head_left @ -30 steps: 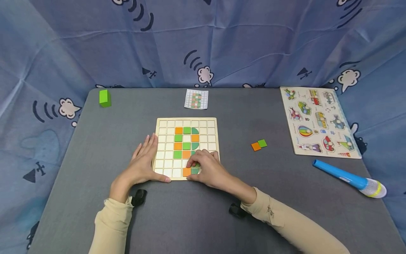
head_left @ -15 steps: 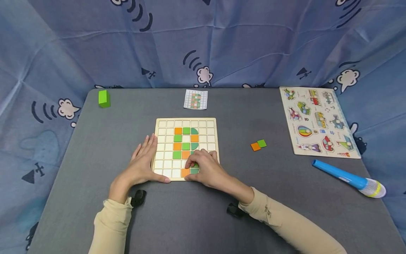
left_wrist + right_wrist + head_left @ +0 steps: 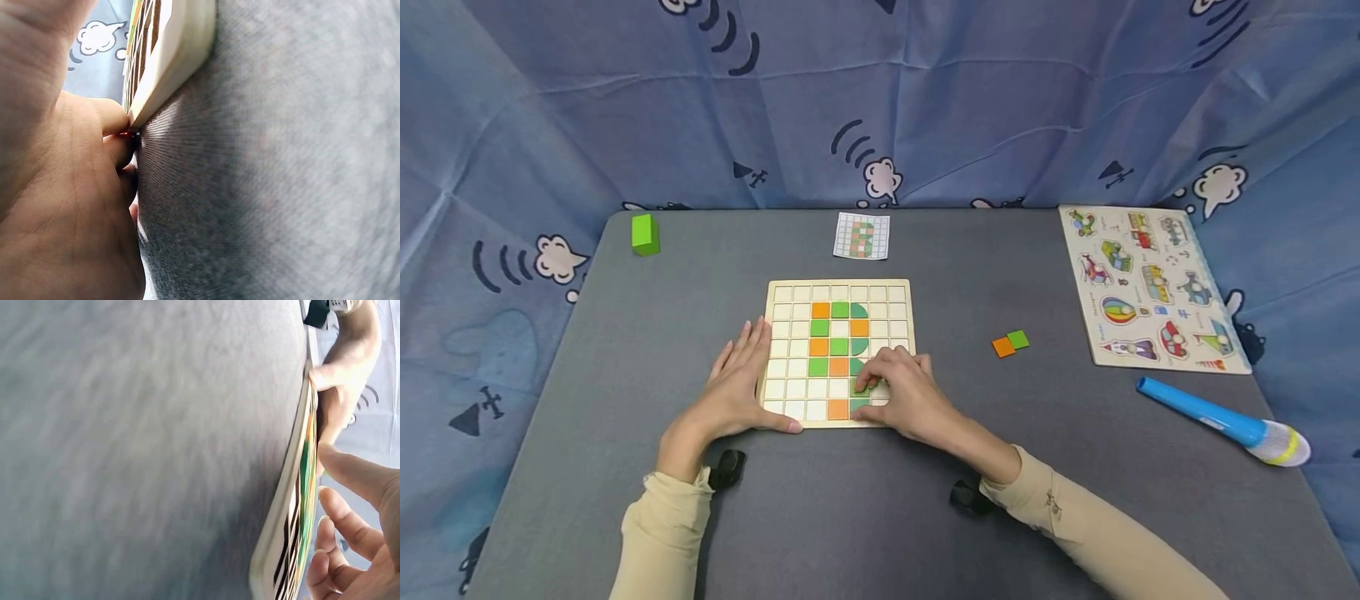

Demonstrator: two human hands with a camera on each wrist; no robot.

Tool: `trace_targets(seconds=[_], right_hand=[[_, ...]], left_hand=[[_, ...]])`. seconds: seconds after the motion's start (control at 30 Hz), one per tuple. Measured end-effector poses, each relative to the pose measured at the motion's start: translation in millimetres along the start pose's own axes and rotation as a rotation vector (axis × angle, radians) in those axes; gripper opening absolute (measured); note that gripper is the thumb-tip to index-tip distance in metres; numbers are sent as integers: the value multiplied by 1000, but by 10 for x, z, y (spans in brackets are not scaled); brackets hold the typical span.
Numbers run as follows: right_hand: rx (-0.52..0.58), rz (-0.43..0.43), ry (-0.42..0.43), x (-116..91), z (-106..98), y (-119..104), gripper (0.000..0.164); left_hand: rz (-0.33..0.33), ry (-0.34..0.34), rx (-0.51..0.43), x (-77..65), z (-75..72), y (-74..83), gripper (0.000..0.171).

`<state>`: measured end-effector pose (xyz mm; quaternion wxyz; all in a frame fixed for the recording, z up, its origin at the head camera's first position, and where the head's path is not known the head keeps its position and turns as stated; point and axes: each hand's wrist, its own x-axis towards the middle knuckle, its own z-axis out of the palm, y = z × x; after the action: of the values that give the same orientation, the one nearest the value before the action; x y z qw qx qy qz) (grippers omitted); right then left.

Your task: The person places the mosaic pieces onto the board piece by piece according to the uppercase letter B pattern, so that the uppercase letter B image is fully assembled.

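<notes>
A square wooden grid board [image 3: 782,292] lies on the grey table with orange, green and teal rounded tiles in its cells. My left hand [image 3: 733,392] rests along the board's left edge, fingers extended and thumb at the front-left corner; the left wrist view shows its fingertips against the board's edge [image 3: 181,72]. Over the front right of the board, my right hand [image 3: 907,396] bends its fingers loosely, thumb and index apart with nothing between them. Its thumb [image 3: 353,469] is close to the tiles in the right wrist view. Beside it sits an orange tile [image 3: 838,409]; a teal tile [image 3: 857,405] is partly hidden.
Right of the board lie a loose orange tile [image 3: 1003,347] and green tile [image 3: 1018,339]. A printed pattern card [image 3: 861,236] lies behind it. A green block [image 3: 645,235] stands back left; a picture puzzle board [image 3: 1156,287] and blue toy microphone [image 3: 1217,421] lie right.
My right hand has slid slightly right, away from the front orange tile, which now shows fully in its cell. The left hand stays in place.
</notes>
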<state>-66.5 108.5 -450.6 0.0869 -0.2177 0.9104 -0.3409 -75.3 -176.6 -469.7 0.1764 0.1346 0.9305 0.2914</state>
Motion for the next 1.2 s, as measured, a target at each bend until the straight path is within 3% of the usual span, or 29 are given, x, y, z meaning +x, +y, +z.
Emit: trace_targets(seconds=[0.3,0.6,1.0,1.2], right_hand=[[45,77,59,-153,-330,386,31],[-102,168,33,-316,-670,789,45],[-119,327,30,-422,-922,1016,59],[-104,337,50,-487,-991,1059,56]], left_hand=[[8,2,-5,7,-2,5,152],[9,-3,-15,8,-1,14,151],[2,-6,-10,11,10,7,152],[3,-4,-14,13,11,3,152]])
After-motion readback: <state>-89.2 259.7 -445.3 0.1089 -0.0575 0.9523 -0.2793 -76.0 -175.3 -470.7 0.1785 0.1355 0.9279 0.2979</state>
